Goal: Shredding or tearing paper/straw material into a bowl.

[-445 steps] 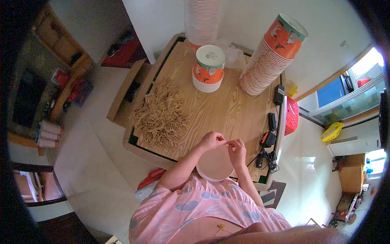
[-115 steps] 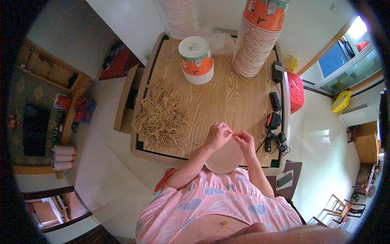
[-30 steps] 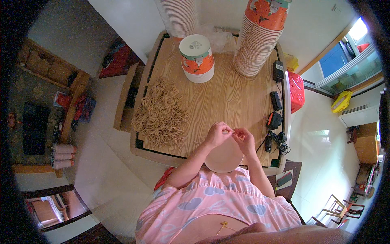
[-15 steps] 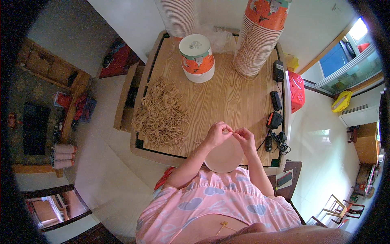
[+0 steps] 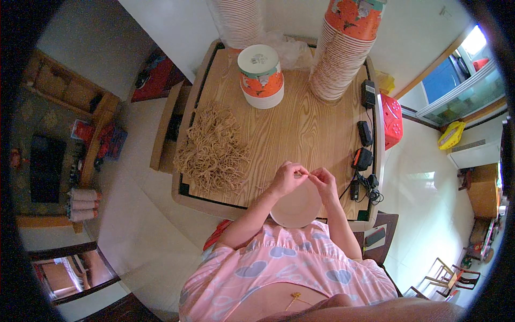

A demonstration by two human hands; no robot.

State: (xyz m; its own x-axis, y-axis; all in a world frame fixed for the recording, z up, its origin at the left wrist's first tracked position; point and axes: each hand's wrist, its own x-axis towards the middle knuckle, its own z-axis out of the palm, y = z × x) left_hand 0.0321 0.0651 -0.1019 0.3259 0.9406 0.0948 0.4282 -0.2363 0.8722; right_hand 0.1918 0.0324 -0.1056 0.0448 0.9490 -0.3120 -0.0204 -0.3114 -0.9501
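A white paper bucket [image 5: 295, 208] rests against my lap at the table's near edge, its round pale face turned up. Over its far rim, my left hand [image 5: 288, 178] and my right hand [image 5: 324, 182] meet fingertip to fingertip. Both are closed in a pinch; whatever thin thing lies between the fingers is too small to make out. Left of my hands, a loose heap of tan twisted cords [image 5: 214, 150] covers part of the wood-grain table [image 5: 284, 129]. Farther off, an orange-patterned paper bucket [image 5: 261, 83] stands upside down over a white one.
A tall stack of nested buckets [image 5: 340, 64] leans at the far right, with tan strands along its side. Another white stack [image 5: 236, 24] and crumpled clear plastic [image 5: 292, 52] are at the back. Black adapters and cables [image 5: 363, 158] line the right edge, beside a red stool [image 5: 391, 121].
Almost nothing differs. My two hands stay pinched together at the bucket's far rim, and the bucket and cords keep their places.
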